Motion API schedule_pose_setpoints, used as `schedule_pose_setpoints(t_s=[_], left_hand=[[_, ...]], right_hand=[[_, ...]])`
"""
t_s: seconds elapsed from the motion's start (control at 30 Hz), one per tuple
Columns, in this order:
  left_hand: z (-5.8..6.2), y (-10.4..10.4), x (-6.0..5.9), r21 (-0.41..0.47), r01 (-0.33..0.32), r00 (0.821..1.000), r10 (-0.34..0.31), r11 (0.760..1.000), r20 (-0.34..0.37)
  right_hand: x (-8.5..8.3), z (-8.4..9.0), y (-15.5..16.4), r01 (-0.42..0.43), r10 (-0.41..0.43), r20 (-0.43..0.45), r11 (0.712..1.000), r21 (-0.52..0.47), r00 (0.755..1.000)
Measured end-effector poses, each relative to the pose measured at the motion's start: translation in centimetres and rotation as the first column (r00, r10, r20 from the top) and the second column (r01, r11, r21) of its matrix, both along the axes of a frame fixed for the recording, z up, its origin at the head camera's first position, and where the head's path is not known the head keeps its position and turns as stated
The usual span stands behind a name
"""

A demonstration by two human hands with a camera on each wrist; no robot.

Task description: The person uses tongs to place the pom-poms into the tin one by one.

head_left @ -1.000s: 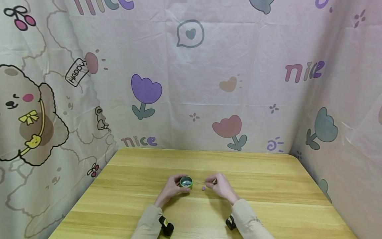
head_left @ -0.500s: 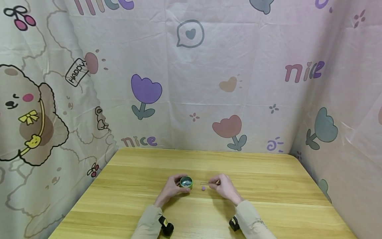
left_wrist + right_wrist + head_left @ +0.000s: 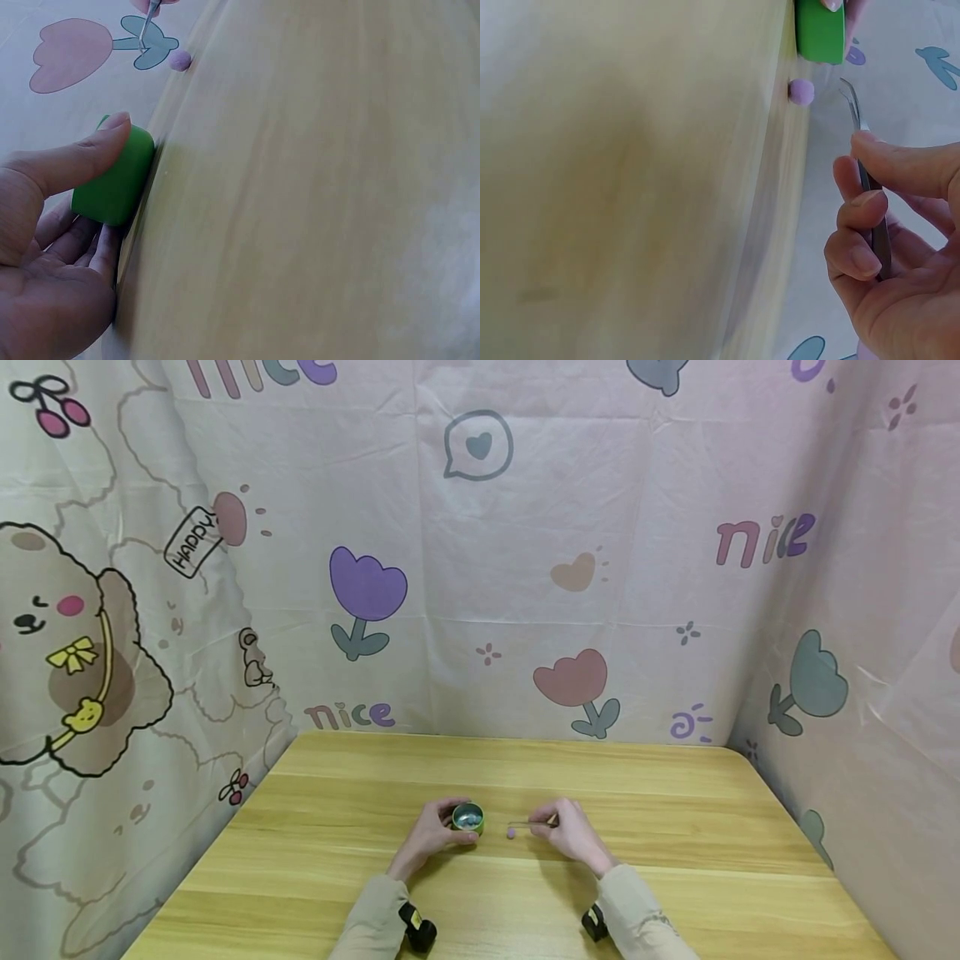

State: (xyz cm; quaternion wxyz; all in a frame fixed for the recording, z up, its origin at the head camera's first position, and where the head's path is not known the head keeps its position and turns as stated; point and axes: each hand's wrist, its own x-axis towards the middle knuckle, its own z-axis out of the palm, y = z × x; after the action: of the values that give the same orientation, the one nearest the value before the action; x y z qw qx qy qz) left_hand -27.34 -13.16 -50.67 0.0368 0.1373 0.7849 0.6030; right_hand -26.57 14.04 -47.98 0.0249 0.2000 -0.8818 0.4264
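A small green cup (image 3: 114, 180) with a shiny, silvery inside stands upright on the table. My left hand (image 3: 435, 828) grips it from the left, thumb on the near side and fingers round the far side. Between the hands lies a small purple ball (image 3: 802, 92), just right of the cup and apart from it. My right hand (image 3: 572, 837) pinches a pair of tweezers (image 3: 868, 172) with bent tips. The tips point left, above and close to the ball, slightly parted with nothing between them. What lies at the bottom of the cup is too small to tell.
The wooden table (image 3: 360, 768) has a light yellow grain. A printed cloth (image 3: 480, 568) hangs behind it and at both sides. Each wrist carries a black camera (image 3: 420, 933) on a strap.
My right hand has drawn back a little to the right with the tweezers, whose tips moved from near the cup to above the ball. My left hand and the cup are still.
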Motion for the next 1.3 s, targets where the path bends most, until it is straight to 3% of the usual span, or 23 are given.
schedule_pose_setpoints(t_s=[1.3], left_hand=[[-0.26,-0.01,-0.18,0.013,-0.003,1.000,0.003,1.000,-0.003]], right_hand=[[0.18,-0.05,0.49,-0.010,0.009,0.010,0.999,0.041,1.000]])
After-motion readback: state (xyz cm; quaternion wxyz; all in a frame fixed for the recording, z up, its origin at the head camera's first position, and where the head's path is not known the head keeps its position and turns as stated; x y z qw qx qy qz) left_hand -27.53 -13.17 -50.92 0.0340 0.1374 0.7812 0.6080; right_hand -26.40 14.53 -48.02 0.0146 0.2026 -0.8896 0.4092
